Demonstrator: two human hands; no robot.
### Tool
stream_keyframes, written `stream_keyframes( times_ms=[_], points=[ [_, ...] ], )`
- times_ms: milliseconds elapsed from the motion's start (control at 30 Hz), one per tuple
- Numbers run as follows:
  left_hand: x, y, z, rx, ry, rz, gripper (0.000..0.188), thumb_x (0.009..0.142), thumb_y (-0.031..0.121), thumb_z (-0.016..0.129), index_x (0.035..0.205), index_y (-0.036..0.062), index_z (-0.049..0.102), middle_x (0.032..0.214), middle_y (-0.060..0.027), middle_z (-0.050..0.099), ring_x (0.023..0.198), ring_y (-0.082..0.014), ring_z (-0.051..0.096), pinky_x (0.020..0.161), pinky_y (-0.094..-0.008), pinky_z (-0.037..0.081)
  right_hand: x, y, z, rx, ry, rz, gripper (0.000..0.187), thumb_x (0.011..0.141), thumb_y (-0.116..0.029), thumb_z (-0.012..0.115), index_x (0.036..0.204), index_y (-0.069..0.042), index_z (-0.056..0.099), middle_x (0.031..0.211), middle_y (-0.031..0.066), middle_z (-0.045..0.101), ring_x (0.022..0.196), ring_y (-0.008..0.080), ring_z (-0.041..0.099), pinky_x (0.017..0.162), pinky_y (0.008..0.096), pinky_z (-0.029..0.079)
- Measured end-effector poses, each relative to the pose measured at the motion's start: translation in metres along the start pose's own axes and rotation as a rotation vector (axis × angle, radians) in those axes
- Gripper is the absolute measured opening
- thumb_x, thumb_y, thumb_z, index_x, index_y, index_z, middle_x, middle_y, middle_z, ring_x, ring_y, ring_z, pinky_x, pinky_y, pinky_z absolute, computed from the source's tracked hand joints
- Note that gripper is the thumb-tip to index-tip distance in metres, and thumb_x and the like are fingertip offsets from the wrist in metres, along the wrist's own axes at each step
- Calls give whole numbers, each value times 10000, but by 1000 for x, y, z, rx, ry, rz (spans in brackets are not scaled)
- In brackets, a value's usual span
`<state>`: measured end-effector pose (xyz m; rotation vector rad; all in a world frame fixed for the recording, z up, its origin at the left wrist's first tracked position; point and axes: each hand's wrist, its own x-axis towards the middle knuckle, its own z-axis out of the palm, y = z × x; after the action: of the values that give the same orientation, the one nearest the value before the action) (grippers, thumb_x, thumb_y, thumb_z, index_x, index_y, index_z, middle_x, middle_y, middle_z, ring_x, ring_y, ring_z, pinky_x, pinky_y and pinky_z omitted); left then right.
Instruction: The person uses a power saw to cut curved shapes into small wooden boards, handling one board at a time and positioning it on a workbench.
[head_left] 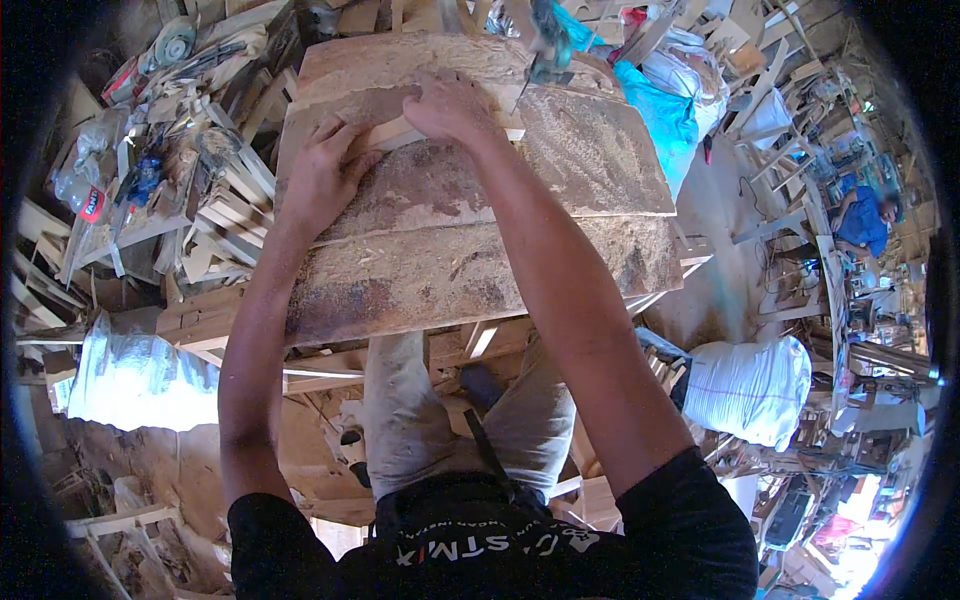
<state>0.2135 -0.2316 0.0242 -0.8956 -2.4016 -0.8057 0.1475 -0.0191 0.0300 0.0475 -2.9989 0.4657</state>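
Left hand [330, 175] at left end of long pale straight-edged wooden strip [395, 134], fingers and thumb apart; can't tell if it pinches the wood. Right hand [450, 105] bent over the strip farther along, fingers curled and closed on it. Strip lies on the far half of a wide brown worn wooden worktop [430, 275], slightly slanted, right end sticking out past the right wrist, near a thin dark upright metal blade [521, 92]. Blurred grey-blue metal machine part [550, 45] just beyond the blade. Light tan powdery sawdust [590, 145] across the boards, thick on the right.

Left of worktop: heap of pale angular wood offcuts [230, 215], clear plastic bottle with red label [80, 195]. Right: crumpled turquoise plastic sheet [655, 115] by the worktop edge, bulging white woven sack [750, 385] lower down. Person in blue top [865, 220] far right, well apart. Wearer: black short-sleeved T-shirt [600, 560], dusty beige trousers [405, 420]
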Motion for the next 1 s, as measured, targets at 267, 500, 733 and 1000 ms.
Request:
stream_keyframes(
  times_ms=[267,500,733,1000],
  points=[
    [-1,-1,1,6,6,-7,371,875,171,785,1187,-5,686,1026,-176,637,991,-388,623,903,-444,498,0,-2,-6,17,-44,19,690,967,-447,450,1598,-176,384,1590,220,430,1470,413,402,1215,509,333],
    [1,0,0,42,-1,-3,367,880,172,775,1188,-4,681,1043,-189,658,1019,-393,627,952,-463,480,9,1,2,4,-33,-19,716,958,-446,460,1605,-154,362,1603,223,406,1469,421,397,1226,520,302],
    [0,-5,2,-20,-3,-8,347,890,164,759,1183,-1,672,1053,-196,665,1035,-414,625,991,-493,469,8,-1,-4,-30,-48,-31,711,955,-433,455,1597,-138,379,1609,212,408,1471,397,413,1221,493,331],
    [0,-16,11,-15,17,12,357,890,171,758,1193,8,661,1067,-199,665,1057,-422,627,1060,-525,435,10,0,-3,-29,-4,-25,703,941,-433,478,1587,-166,403,1636,161,386,1480,379,404,1227,488,321]
  ],
)
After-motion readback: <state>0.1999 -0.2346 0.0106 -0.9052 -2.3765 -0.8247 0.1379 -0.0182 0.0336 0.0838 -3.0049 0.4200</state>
